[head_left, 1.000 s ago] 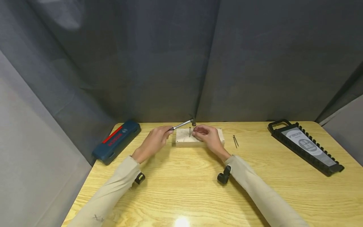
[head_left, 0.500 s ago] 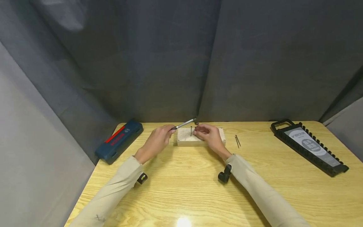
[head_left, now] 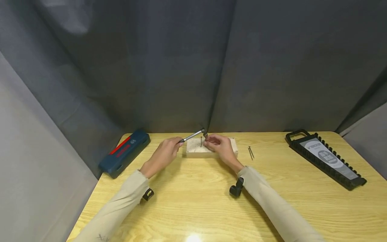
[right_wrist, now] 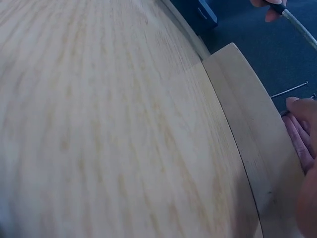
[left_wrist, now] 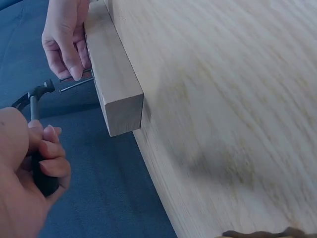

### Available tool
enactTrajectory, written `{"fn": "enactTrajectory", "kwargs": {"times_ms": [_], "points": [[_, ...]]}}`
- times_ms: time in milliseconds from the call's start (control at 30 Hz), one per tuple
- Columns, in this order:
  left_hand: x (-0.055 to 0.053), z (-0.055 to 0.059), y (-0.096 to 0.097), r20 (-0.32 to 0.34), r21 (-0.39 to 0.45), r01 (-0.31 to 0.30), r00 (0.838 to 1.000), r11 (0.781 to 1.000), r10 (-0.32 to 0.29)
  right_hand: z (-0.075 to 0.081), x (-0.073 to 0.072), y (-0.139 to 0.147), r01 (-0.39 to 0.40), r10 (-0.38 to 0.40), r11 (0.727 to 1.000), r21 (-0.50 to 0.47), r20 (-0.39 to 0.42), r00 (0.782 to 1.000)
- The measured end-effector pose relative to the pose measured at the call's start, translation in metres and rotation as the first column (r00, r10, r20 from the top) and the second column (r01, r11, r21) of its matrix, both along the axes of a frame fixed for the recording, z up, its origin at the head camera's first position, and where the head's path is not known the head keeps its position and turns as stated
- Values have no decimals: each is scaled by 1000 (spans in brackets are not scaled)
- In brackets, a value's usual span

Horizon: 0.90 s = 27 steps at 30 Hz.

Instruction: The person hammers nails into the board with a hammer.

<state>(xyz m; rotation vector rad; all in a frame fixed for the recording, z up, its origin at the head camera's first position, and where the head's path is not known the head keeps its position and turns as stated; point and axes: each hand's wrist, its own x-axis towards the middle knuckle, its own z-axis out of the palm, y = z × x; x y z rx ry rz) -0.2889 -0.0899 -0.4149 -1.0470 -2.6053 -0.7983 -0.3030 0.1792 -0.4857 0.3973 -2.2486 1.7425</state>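
Note:
My left hand (head_left: 163,154) grips the black handle of a small hammer (head_left: 191,136). Its dark head (left_wrist: 42,90) hangs just over the nail between my right fingers, and I cannot tell whether they touch. With thumb and fingertips, my right hand (head_left: 223,148) pinches that nail, mostly hidden, against the top of a pale wooden block (head_left: 199,155). Just left of those fingers, a second nail (head_left: 201,142) stands upright in the block. It also shows in the right wrist view as a thin nail (right_wrist: 292,89) jutting from the block beside my thumb.
Loose nails (head_left: 251,153) lie on the wooden table (head_left: 193,201) right of the block. A blue case with a red stripe (head_left: 124,154) lies at the left edge. On the right is a black slotted tool rack (head_left: 325,159). Dark curtain (head_left: 169,67) hangs behind.
The hammer head rises a little, then comes down closer to the nail in my right fingers. My right hand keeps its place on the block. The head view shifts slightly.

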Motion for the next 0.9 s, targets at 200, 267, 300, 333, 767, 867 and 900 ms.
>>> {"fn": "enactTrajectory", "kwargs": {"times_ms": [200, 267, 300, 333, 767, 867, 900], "points": [[1, -4, -4, 7, 7, 0, 1000, 1000, 0, 0, 2, -5, 20, -20, 1000, 21, 8, 1000], [1, -5, -4, 11, 5, 5, 1000, 1000, -5, 2, 3, -5, 33, -34, 999, 21, 21, 999], [1, -5, -4, 10, 6, 7, 1000, 1000, -7, 2, 3, -5, 39, -40, 999, 23, 25, 999], [1, -5, -3, 6, 9, 9, 1000, 1000, -9, 3, 3, -5, 45, -46, 999, 25, 30, 998], [1, -2, 0, -89, 142, -1, 996, 990, 14, 9, 4, -3, 48, -48, 999, -3, 47, 998], [1, -3, 1, -142, 247, -5, 989, 969, 41, 8, 3, -3, 45, -45, 999, -1, 48, 998], [2, -4, 1, -134, 259, -1, 990, 966, 37, 9, 3, -3, 44, -43, 999, -2, 48, 998]]}}
